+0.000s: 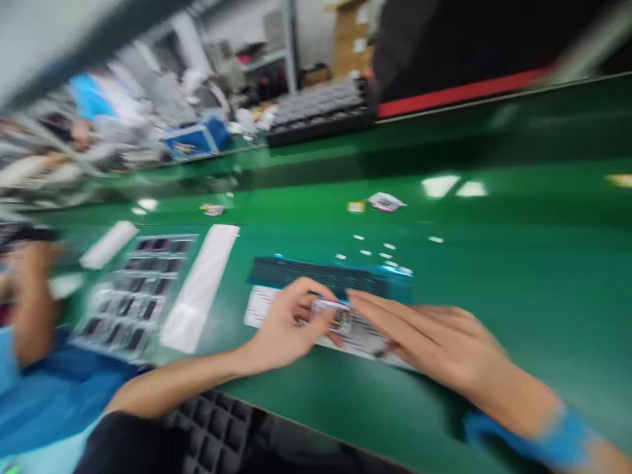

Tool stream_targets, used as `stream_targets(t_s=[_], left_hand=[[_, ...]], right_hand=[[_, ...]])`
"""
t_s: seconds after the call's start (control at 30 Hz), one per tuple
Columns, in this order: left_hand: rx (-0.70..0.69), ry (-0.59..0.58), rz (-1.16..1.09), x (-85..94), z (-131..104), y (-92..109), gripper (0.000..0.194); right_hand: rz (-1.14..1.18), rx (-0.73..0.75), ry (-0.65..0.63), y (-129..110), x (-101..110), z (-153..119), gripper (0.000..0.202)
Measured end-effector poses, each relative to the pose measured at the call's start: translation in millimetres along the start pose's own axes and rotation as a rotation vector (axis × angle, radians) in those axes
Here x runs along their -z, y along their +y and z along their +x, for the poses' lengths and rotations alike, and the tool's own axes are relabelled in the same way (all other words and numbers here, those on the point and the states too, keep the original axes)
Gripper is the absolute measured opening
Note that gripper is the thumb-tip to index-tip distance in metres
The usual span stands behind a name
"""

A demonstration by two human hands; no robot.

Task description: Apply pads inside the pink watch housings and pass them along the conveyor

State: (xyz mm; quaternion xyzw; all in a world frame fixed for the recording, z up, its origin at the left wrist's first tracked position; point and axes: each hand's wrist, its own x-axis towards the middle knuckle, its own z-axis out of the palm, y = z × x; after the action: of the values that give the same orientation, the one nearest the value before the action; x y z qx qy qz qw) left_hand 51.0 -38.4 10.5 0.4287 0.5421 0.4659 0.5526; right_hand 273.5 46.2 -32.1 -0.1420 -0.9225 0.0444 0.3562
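My left hand (291,326) is closed on a small device (334,315) with a pale frame and a detailed inner face, held between thumb and fingers. My right hand (439,336), with a blue band at the wrist, reaches in from the right, its fingertips beside the device. Those fingers are stretched out and close together; its thumb and palm side are mostly hidden. Under both hands lies a white printed sheet (259,305). Behind it runs a dark strip in blue film (316,273). Motion blurs the small details.
A compartment tray (141,289) with dark parts and a long white strip (201,286) lie left. Small white pieces (365,253) and a wrapped item (385,202) are scattered behind. Another person's arm (34,303) is at far left. A grey tray (214,428) sits below the table edge.
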Motion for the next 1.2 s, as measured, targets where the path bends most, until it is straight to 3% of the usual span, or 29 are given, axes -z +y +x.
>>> stream_targets(t_s=[0.07,0.13,0.2,0.33,0.47,0.6,0.73,0.87,0.97,1.07,1.2], left_hand=[[-0.021,0.041,0.063,13.2,-10,12,0.035],[-0.026,0.084,0.096,33.5,-8,14,0.03],[-0.017,0.098,0.091,40.1,-6,12,0.029],[-0.049,0.008,0.022,11.3,-8,7,0.03],[-0.088,-0.025,0.016,6.4,7,-11,0.023],[-0.17,0.025,0.092,5.9,0,-12,0.012],[-0.352,0.116,0.28,2.4,-8,-14,0.013],[-0.559,0.218,0.418,-1.9,-12,-17,0.015],[-0.6,0.262,0.441,-0.7,-10,-16,0.01],[-0.605,0.231,0.443,3.3,-8,-13,0.011],[-0.621,0.149,0.447,7.3,-6,-15,0.013]], right_hand=[[-0.047,0.064,-0.114,-18,1,30,0.041],[-0.07,0.037,-0.114,-15,-12,48,0.037],[-0.052,0.032,-0.154,-12,-15,52,0.036],[0.014,0.046,-0.104,-15,7,35,0.043],[0.051,0.071,0.025,3,-8,10,0.055],[0.053,0.061,0.037,-9,-11,16,0.058],[0.015,0.018,-0.043,-24,-9,26,0.061],[-0.021,-0.054,0.033,-34,-18,23,0.063],[0.005,-0.057,0.078,-38,-22,22,0.06],[0.188,-0.189,0.073,-39,-17,31,0.041],[0.598,-0.571,-0.018,-41,-9,47,0.012]])
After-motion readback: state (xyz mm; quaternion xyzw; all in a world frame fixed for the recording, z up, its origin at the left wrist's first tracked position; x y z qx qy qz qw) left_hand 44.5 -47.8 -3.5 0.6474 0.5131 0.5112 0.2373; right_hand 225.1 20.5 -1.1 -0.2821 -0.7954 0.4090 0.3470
